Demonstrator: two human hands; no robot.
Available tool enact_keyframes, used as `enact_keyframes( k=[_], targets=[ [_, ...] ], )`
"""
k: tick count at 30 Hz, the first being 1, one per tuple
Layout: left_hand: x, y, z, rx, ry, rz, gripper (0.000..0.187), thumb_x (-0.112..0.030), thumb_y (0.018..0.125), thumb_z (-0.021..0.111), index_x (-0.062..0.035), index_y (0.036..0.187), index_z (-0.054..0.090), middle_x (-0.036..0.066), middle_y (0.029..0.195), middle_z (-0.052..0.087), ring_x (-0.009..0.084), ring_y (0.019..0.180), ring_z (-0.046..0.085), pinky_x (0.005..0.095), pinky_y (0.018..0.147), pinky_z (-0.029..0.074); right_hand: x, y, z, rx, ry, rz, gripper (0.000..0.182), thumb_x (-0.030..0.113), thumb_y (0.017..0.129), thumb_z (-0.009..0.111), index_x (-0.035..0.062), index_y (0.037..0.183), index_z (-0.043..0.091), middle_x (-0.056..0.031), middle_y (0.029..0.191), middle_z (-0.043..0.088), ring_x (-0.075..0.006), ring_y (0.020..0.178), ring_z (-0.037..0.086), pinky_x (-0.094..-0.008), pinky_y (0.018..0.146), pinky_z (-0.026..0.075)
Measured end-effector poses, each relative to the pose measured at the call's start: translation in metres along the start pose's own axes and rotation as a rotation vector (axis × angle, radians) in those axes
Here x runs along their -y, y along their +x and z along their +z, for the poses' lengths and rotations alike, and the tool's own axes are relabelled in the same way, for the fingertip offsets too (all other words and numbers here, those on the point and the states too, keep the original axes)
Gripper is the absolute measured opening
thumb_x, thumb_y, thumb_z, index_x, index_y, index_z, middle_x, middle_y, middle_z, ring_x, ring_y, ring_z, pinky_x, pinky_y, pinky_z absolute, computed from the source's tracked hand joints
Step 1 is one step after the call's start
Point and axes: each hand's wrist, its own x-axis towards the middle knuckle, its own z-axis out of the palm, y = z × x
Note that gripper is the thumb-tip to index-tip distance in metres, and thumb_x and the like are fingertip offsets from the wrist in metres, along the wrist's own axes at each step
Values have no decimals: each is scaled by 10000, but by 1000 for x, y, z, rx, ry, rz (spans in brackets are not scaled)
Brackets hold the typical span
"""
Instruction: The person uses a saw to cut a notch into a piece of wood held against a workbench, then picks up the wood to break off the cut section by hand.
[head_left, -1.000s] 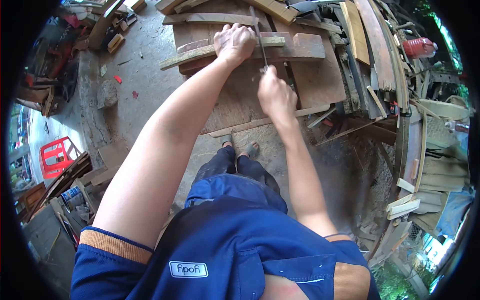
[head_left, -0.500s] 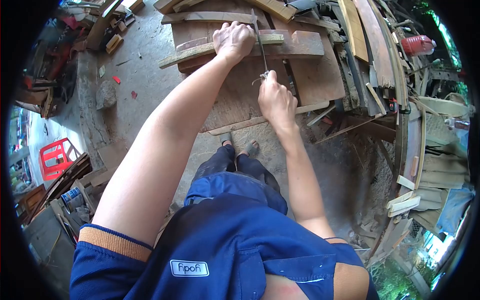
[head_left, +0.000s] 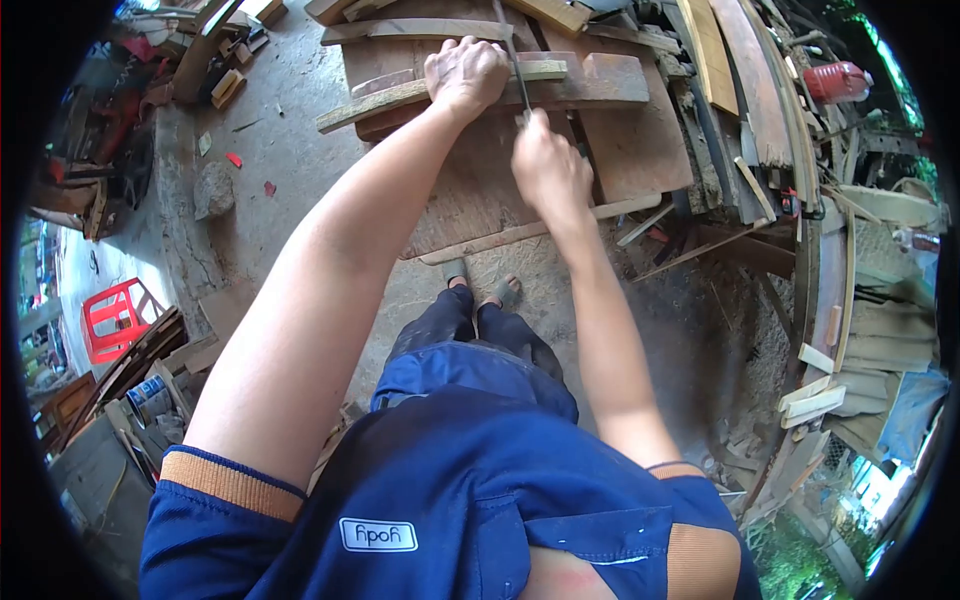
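My left hand (head_left: pixel 467 75) is closed over a narrow wooden strip (head_left: pixel 380 104), pressing it down from above. The strip lies across a thicker reddish wooden block (head_left: pixel 614 80) on a low wooden work surface (head_left: pixel 470 195). My right hand (head_left: pixel 552 168) is wrapped around the near end of a handsaw (head_left: pixel 519 78), whose handle is mostly hidden by the fingers. The thin blade points away from me and crosses the strip just right of my left hand. Motion blurs the right hand slightly.
Another wooden piece (head_left: pixel 415 31) lies beyond the strip. Stacked planks (head_left: pixel 712 65) line the right, near a red bottle (head_left: pixel 836 82). A stone (head_left: pixel 212 190) and a red plastic chair (head_left: pixel 118 318) are on the left. My feet stand before the work surface's near edge.
My right hand has moved a little away from me, pushing the saw forward across the strip. My left hand stays in nearly the same place on the strip.
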Motion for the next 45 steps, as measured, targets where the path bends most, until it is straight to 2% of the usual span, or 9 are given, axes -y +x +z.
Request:
enact_keyframes(
  k=[6, 8, 11, 17, 23, 30, 36, 41, 45],
  targets=[
    [1, 1, 1, -14, -8, 16, 467, -359, 941, 372, -52, 944, 725, 101, 1117, 687, 296, 1069, 624, 435, 901, 488, 1, 24, 4, -69, 2, -29, 235, 165, 921, 386, 12, 1020, 533, -285, 861, 683, -423, 849, 687, -522, 751, 543],
    [0, 1, -2, 10, 17, -10, 406, -325, 918, 398, -125, 946, 750, 79, 1108, 687, 291, 1074, 612, 431, 885, 481, -3, -11, -3, 36, -9, 24, 235, 176, 927, 386, 12, 1030, 518, -290, 857, 680, -429, 845, 685, -538, 747, 539],
    [1, 1, 0, -3, 35, -5, 418, -341, 923, 397, -114, 938, 747, 79, 1111, 685, 279, 1071, 612, 425, 888, 475, -3, -27, -7, 53, -12, 19, 235, 183, 931, 387, 11, 1038, 508, -290, 854, 679, -433, 837, 684, -550, 743, 536],
    [-4, -1, -6, 30, 37, -20, 403, -326, 922, 407, -106, 949, 744, 96, 1138, 674, 286, 1098, 607, 437, 895, 472, 7, 42, -2, -15, -10, 3, 240, 181, 928, 390, 12, 1037, 521, -278, 878, 687, -430, 885, 681, -523, 788, 534],
    [-1, -1, -4, 3, 23, -31, 398, -325, 921, 406, -123, 940, 748, 73, 1101, 689, 275, 1080, 613, 427, 888, 476, 2, -10, -10, 85, -3, 54, 253, 190, 932, 382, 17, 1029, 540, -277, 879, 687, -426, 878, 683, -520, 786, 535],
    [-1, 1, 1, 0, 25, -17, 399, -308, 919, 402, -98, 953, 740, 88, 1123, 685, 290, 1075, 614, 436, 882, 474, 6, 39, 0, -16, -1, 0, 234, 165, 917, 398, 7, 1020, 537, -275, 887, 687, -415, 881, 685, -510, 798, 537],
    [3, 4, 4, -12, 7, -28, 412, -320, 923, 399, -92, 948, 742, 79, 1118, 686, 287, 1072, 613, 436, 888, 477, -4, -32, -9, 49, -10, 16, 208, 186, 932, 413, 22, 997, 523, -263, 834, 689, -433, 813, 687, -562, 731, 530],
    [0, 1, -4, 34, 13, -34, 437, -339, 931, 388, -77, 947, 737, 82, 1123, 685, 288, 1075, 615, 427, 897, 478, 5, 35, 3, -52, 5, 7, 218, 162, 908, 419, 13, 999, 550, -257, 856, 693, -414, 844, 691, -510, 758, 545],
    [-5, 3, -4, 6, 12, -9, 427, -338, 922, 393, -97, 959, 743, 78, 1124, 685, 286, 1085, 613, 416, 905, 477, 0, 1, -3, -26, 30, 16, 220, 193, 935, 406, 23, 1004, 529, -269, 849, 689, -424, 845, 688, -530, 748, 542]
  ],
)
